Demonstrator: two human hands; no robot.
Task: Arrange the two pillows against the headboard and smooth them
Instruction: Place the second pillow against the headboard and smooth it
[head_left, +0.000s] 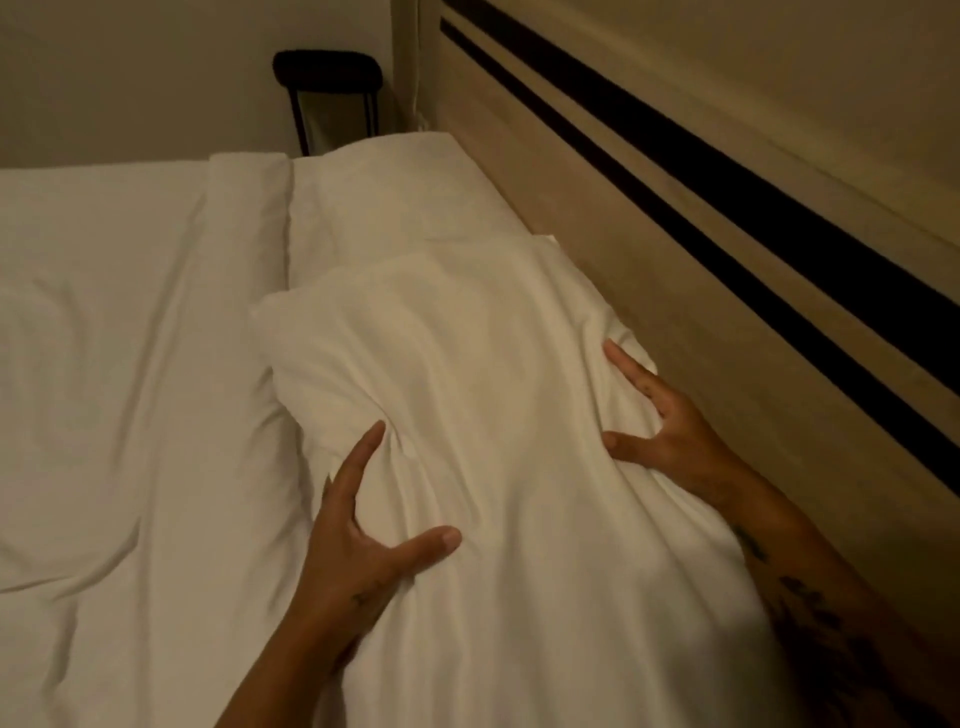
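Observation:
A white pillow (483, 395) lies close to me along the wooden headboard (649, 249), its cover wrinkled. My left hand (358, 540) grips its left edge, fingers tucked under and thumb on top. My right hand (670, 431) holds its right edge beside the headboard, fingers spread into the fabric. A second white pillow (395, 202) lies flat farther along the headboard, partly hidden by the near one.
The white duvet (114, 364) covers the bed to the left, its folded top edge (249, 208) beside the far pillow. A dark chair back (327, 73) stands past the bed's far end, against the wall.

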